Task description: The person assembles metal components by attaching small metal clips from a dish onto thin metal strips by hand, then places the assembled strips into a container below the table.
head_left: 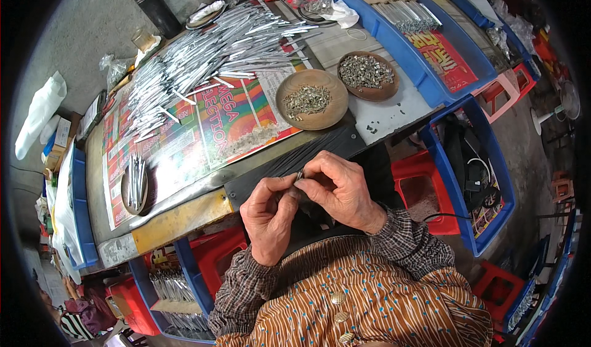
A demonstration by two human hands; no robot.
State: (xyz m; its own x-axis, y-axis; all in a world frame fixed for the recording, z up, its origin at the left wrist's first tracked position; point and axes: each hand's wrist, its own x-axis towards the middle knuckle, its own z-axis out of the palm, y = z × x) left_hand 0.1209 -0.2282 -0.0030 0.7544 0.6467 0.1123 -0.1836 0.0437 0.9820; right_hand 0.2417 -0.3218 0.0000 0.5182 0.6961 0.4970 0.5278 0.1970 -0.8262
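My left hand (271, 217) and my right hand (345, 190) meet in front of the table edge, above my lap. Both are closed, thumbs and fingers pinching a small silvery piece (300, 175) between them. Most of it is hidden by the fingertips, so its kind cannot be made out. Just beyond the hands, a round wooden bowl (327, 118) holds tiny brass-coloured parts. Beside it to the right, a darker bowl (388, 92) is heaped with small grey metal parts. A wide pile of thin silvery rods (209, 54) covers the far left of the table.
A small oval dish (145, 206) with several rods stands at the table's left. Blue trays (369, 24) run along the right, one with bundled rods (406, 16). Red stools (425, 168) and a blue crate (503, 214) stand to my right. A black flask (157, 9) is at the back.
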